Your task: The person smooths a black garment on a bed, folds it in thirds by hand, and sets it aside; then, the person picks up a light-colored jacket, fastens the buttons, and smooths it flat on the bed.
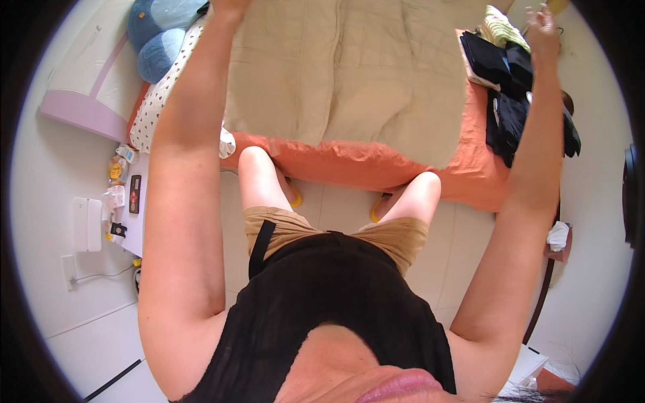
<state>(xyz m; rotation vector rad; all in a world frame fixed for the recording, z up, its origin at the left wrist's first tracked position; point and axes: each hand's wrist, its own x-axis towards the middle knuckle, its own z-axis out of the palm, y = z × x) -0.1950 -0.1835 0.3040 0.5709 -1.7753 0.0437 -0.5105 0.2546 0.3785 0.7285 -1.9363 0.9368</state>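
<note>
A large beige cloth point(347, 75) with seams and creases spreads across the orange-covered bed point(484, 186), its near edge uneven and slightly blurred. My left hand point(231, 6) is beside its upper left part; the top edge of the view cuts off the fingers, so any hold is hidden. At the upper right, my right hand point(543, 32) is raised with its fingers loosely bent and apart, and nothing shows in it. Folded black clothes point(486, 58) and a pale green-striped cloth point(504, 27) lie to the left of that hand. More dark garments point(509, 118) are piled beside my right forearm.
Blue plush toys point(161, 55) and a heart-patterned white cloth point(151, 111) are at the bed's left, by the white and lilac headboard point(85, 116). A small table point(136, 226) holds several small items. A bin-like container point(562, 247) with white tissue or plastic stands at right.
</note>
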